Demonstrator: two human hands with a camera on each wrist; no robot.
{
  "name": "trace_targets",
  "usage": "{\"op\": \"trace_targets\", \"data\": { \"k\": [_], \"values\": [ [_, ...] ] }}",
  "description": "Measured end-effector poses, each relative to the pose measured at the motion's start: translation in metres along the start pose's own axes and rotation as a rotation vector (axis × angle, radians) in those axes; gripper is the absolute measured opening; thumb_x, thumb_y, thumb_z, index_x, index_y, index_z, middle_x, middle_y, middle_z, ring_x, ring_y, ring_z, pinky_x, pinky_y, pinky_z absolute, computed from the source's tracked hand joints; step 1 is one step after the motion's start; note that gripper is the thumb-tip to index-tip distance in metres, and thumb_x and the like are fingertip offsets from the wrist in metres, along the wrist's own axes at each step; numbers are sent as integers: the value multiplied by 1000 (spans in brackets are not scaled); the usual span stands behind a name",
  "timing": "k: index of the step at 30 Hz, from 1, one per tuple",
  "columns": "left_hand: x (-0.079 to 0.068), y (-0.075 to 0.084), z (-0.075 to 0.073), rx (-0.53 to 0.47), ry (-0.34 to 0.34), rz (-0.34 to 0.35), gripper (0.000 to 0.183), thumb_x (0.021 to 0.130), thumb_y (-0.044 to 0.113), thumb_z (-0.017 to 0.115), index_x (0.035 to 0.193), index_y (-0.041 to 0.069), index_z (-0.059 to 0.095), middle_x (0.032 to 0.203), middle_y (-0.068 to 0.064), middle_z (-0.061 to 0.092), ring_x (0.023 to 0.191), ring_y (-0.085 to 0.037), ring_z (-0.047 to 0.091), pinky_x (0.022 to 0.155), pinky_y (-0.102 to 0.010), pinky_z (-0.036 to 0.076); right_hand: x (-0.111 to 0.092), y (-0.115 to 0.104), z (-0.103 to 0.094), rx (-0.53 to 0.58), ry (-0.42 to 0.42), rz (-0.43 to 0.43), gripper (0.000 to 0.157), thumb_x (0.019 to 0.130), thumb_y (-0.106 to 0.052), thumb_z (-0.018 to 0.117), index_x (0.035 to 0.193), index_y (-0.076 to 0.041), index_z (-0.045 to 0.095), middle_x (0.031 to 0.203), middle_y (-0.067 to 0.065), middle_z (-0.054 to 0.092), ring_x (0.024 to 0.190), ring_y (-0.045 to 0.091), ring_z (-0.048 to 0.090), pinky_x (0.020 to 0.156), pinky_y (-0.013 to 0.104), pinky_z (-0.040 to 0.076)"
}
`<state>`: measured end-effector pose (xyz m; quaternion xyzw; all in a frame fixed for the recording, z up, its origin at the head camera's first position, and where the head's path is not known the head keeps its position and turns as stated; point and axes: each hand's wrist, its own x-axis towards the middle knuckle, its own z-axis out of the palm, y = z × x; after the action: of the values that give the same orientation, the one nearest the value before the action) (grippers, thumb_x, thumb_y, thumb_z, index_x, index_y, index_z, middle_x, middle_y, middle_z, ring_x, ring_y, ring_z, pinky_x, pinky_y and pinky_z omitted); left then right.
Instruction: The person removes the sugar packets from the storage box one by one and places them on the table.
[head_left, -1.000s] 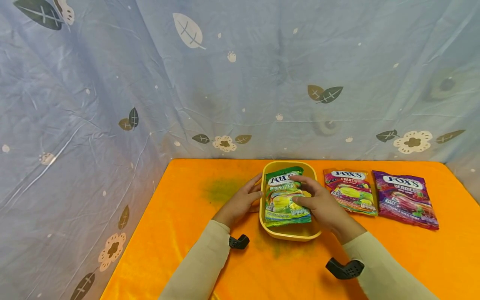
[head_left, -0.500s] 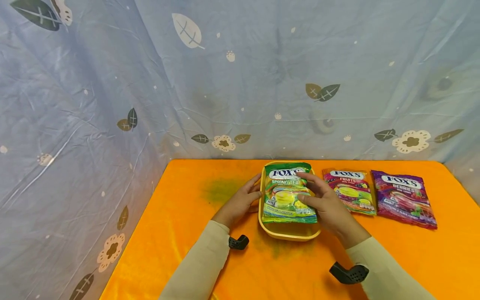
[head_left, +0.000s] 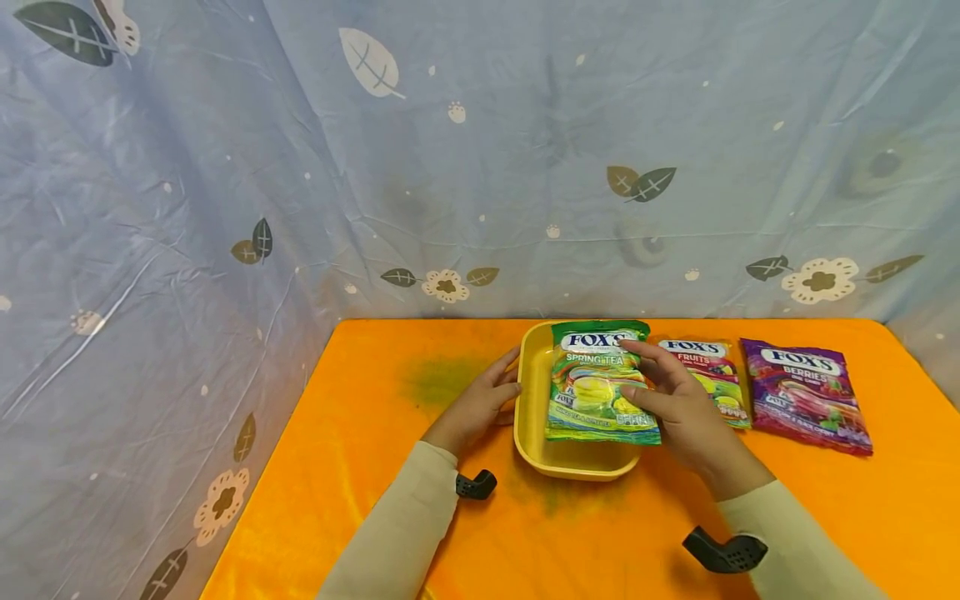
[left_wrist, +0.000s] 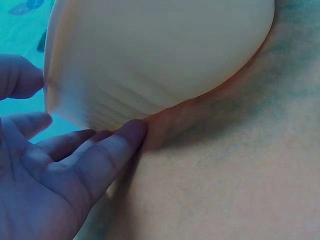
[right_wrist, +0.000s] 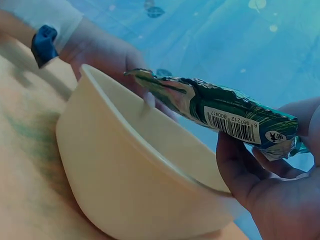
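Observation:
My right hand [head_left: 686, 417] holds a green bag of candy [head_left: 600, 396], labelled FOX'S Spring Tea, by its right side. The thumb lies across the front and the other fingers go behind. In the head view the bag overlaps the right part of a yellow plastic tub [head_left: 534, 425]. The right wrist view shows the bag [right_wrist: 200, 102] tilted above the rim of the tub [right_wrist: 125, 165]. My left hand [head_left: 472, 408] rests against the tub's left side, and its fairly straight fingers [left_wrist: 107, 155] touch the outer wall in the left wrist view.
Right of the tub, a FOX'S Fruits bag [head_left: 731, 387] lies partly hidden behind my right hand. A purple FOX'S Berries bag [head_left: 810, 396] lies beside it. Under everything is an orange cloth-covered table [head_left: 375, 433], with a patterned blue curtain [head_left: 480, 192] hanging behind and at the left.
My right hand has lifted the green candy bag from inside the tub and moved it to the right, across the tub's right rim. My left hand has stayed at the tub.

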<state>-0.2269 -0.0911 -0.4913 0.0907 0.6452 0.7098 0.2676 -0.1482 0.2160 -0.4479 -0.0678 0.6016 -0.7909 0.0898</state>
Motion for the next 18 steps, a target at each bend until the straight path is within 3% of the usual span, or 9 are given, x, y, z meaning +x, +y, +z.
{"op": "trace_targets", "data": {
  "k": [18],
  "values": [
    [-3,2,2,-19,-6,-7,70,113,12,55,173,37,30,172,-1,38,133,-30,64,101,-50,58,-20,-6,-41,60,30,-8,59,113,-1,55,166,-25,46,154,6,39,114,22,73,91,40,61]
  ]
}}
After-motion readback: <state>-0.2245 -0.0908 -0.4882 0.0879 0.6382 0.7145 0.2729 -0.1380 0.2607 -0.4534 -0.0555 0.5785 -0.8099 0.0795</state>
